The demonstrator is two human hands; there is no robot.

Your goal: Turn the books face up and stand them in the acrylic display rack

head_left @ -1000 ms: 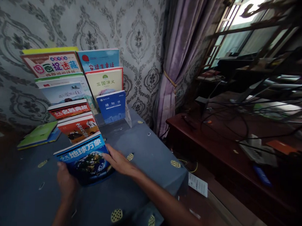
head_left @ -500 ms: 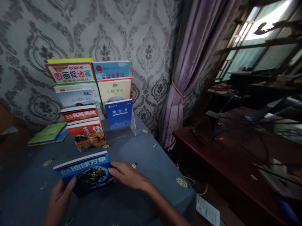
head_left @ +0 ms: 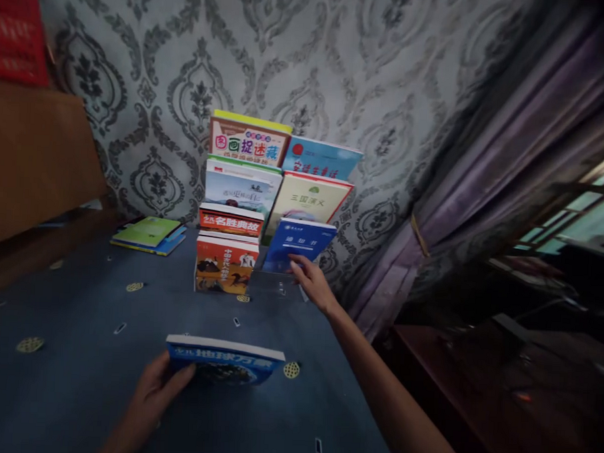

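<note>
My left hand (head_left: 149,397) grips the left end of a blue book (head_left: 226,363) with a globe on its cover, thumb in front, top edge tipped toward me. My right hand (head_left: 313,280) reaches to a blue booklet (head_left: 301,236) in the front right slot of a clear tiered book rack (head_left: 279,285). Its fingers are stretched out against the booklet's lower front. Beside that booklet stands an orange-red book (head_left: 226,266) in the front left slot. Behind are a red book (head_left: 231,222), a cream book (head_left: 308,199) and several other upright books.
A green book (head_left: 149,230) lies on a blue one left of the rack. The table has a dark blue patterned cloth (head_left: 85,377). A cardboard box (head_left: 39,161) is at far left, a purple curtain (head_left: 464,180) at right, and patterned wallpaper behind.
My right hand has let go of the globe book and moved up to the blue booklet. The left hand still holds the globe book. The view has swung left.
</note>
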